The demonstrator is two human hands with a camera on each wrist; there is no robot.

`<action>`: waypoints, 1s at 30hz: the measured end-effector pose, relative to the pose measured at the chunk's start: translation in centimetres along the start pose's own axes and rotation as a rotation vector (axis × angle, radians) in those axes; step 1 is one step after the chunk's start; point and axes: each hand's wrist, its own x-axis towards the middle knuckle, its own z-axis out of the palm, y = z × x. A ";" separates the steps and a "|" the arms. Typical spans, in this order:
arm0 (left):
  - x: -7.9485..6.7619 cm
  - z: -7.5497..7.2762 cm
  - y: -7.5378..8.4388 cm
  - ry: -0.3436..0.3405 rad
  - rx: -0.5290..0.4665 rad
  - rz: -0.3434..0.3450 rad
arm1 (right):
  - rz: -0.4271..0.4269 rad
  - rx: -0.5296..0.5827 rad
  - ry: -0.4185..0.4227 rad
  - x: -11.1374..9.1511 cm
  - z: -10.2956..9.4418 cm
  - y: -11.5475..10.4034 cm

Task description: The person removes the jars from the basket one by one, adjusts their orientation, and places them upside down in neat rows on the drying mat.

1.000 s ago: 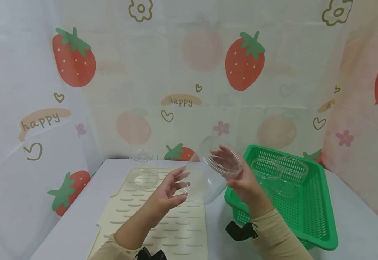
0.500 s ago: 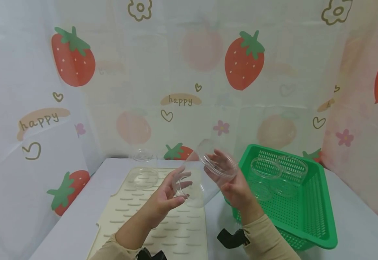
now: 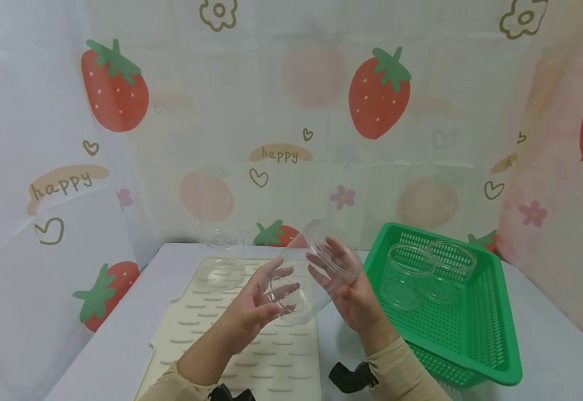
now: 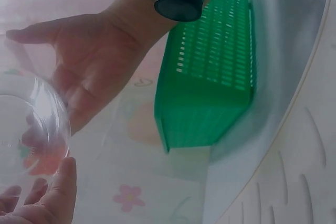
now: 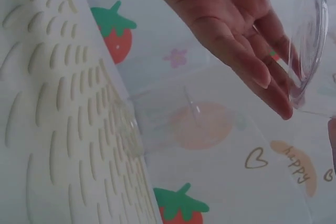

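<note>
A clear, see-through jar (image 3: 301, 303) is held tilted above the table, its ringed end up to the right. My left hand (image 3: 251, 306) grips the lower end, with fingers along the far side and thumb on the near side. My right hand (image 3: 353, 301) holds the ringed end, its fingers showing through the clear wall. In the left wrist view, the round end of the jar (image 4: 34, 114) faces the camera, with left fingertips at its lower edge. The right wrist view catches the left hand (image 5: 236, 30) beside a curved rim.
Another clear jar (image 3: 226, 275) stands at the back of a cream ridged mat (image 3: 251, 365). On the right sits a green perforated basket (image 3: 509, 334) with two clear jars (image 3: 401, 284) inside, rims up. A strawberry-print cloth (image 3: 196, 100) hangs behind the table.
My right hand has moved left and slightly down along the jar, away from the basket. The jar has shifted a little down and left, deeper into my left hand's grip.
</note>
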 end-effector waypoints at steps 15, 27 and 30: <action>-0.4 -0.4 1.6 0.147 -0.005 -0.018 | -0.012 -0.072 0.121 -0.3 -0.8 -0.5; -0.8 -0.8 2.4 0.304 0.190 -0.202 | -0.041 -0.335 0.152 1.5 -1.2 -4.0; -0.8 -0.8 2.4 0.312 0.256 -0.240 | 0.018 -0.413 0.118 2.1 -1.0 -4.8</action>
